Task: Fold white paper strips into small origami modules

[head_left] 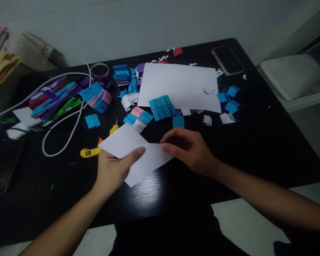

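- Left hand (110, 172) grip clamps the white paper (124, 142), thumb on top, steadying it over the tabletop (256, 149).
- Right hand (189, 149) grip pinches its other edge, likely for tension.

Phone (228, 59), yellow cutter (89, 152), white cable (66, 131)

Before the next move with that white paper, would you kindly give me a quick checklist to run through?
1. Left hand grips the white paper sheet, thumb on top: ok.
2. Right hand touches the sheet's right edge: ok.
3. Sheet's edges aligned: cannot tell.
4. Yellow utility knife blade retracted: cannot tell.
5. Knife apart from the sheet: not ok, it runs under it.
6. Bare black table below the hands: ok.
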Demonstrator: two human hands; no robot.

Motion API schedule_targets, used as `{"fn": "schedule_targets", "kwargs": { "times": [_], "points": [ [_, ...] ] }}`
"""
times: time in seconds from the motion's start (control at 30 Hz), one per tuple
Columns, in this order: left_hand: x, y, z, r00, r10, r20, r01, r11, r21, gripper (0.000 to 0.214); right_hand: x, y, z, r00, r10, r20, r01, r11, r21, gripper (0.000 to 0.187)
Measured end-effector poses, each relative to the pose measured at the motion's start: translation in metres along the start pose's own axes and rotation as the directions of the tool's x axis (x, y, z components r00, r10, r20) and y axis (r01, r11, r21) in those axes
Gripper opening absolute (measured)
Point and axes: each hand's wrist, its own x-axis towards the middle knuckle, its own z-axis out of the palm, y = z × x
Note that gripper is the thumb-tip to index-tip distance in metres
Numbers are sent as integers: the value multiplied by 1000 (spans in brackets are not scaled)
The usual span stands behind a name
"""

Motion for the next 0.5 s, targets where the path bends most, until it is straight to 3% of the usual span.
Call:
{"fn": "schedule_targets", "kwargs": {
  "times": [0.3, 0.5],
  "points": [
    [5, -3, -3, 1000, -27, -17, 26, 999, -36, 27, 8, 1, -12, 997, 80, 2, -80, 992, -93, 8],
    [12, -9, -5, 999, -33, -43, 27, 993, -116, 33, 9, 1, -10, 989, 142, -33, -134, 974, 180, 11]
  ]
}}
